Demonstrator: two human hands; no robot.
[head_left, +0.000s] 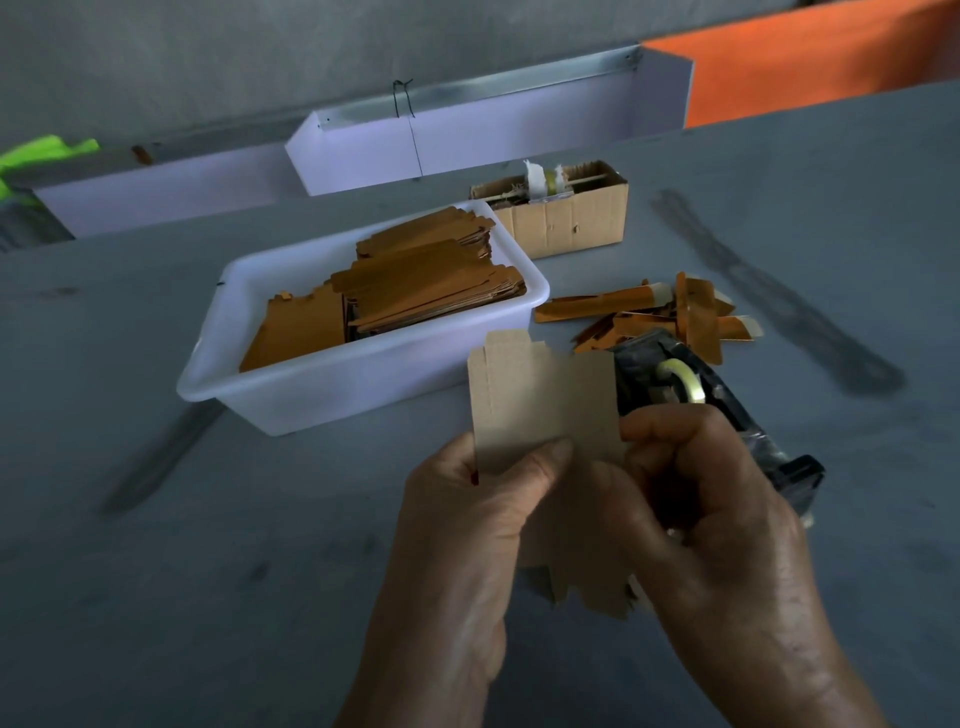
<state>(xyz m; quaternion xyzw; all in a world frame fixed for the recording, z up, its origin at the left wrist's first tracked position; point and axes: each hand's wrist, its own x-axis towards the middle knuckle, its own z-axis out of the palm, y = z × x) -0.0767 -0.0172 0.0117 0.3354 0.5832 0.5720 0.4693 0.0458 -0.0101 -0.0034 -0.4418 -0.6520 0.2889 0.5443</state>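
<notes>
A flat, unfolded brown cardboard box blank (540, 400) is held up in front of me above the grey table. My left hand (467, 530) pinches its lower left part, thumb on the front. At the blank's right edge my right hand (717, 525) pinches it with curled fingers. The blank's lower flaps (587, 592) show beneath my hands. Directly behind my right hand lies a black tape dispenser (727, 410) with a roll of clear tape (680, 382).
A white plastic tub (363, 384) with stacks of flat brown blanks stands left of centre. Loose orange-brown strips (660, 317) lie to its right. Further back are a small open cardboard box (566, 218) and white trays (467, 140) along the wall.
</notes>
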